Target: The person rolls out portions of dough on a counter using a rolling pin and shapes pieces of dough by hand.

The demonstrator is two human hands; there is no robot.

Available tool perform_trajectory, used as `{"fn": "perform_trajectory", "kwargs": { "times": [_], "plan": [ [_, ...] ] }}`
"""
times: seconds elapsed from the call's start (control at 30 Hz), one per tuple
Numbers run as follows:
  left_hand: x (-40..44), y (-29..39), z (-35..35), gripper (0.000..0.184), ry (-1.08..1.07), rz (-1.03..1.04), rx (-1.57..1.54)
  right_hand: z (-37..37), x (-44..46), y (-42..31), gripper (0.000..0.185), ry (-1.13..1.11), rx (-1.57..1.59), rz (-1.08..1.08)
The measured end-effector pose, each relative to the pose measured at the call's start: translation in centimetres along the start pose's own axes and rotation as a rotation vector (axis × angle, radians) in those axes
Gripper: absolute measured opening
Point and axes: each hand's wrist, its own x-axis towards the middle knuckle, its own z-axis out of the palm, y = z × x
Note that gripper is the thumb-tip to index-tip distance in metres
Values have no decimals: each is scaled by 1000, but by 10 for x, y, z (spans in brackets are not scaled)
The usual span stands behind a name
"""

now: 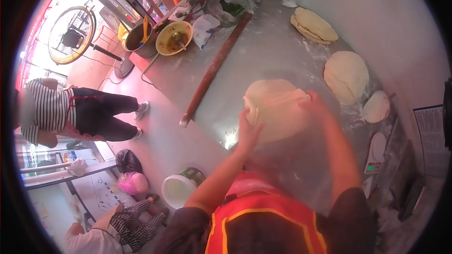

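A wide, flattened sheet of pale dough [278, 117] lies on the grey worktop [207, 146] in front of me, with a fold running across its upper part. My left hand [249, 126] grips its left edge, fingers curled round the dough. At the upper right edge, my right hand [314, 105] pinches the dough between thumb and fingers. Beyond my right hand sit a large round dough lump [346, 76], a smaller one [376, 107] and a stack of folded dough [313, 26].
A long rolling pin [216, 68] lies diagonally left of the dough. Behind it are a yellow bowl [174, 37], a pot [140, 37] and a plastic bag [205, 30]. A scale [376, 153] stands right. Two people, a fan [72, 38] and a bucket [181, 189] are at left.
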Motion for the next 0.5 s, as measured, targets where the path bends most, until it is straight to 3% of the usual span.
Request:
{"fn": "perform_trajectory", "kwargs": {
  "times": [0.03,0.17,0.23,0.33,0.43,0.5],
  "plan": [
    [4,-6,0,67,73,107,204,0,-3,3,58,16,-79,-21],
    [3,1,-15,65,99,-184,418,2,-5,1,68,-14,-123,18],
    [3,16,-31,64,65,-239,537,10,3,17,68,124,-145,29],
    [6,-18,-33,62,66,-174,492,17,16,42,67,125,42,206],
    [-5,3,-29,62,111,-181,570,13,23,50,68,78,57,293],
    [0,4,-29,63,116,-126,601,9,41,57,77,-18,113,210]
  ]
}}
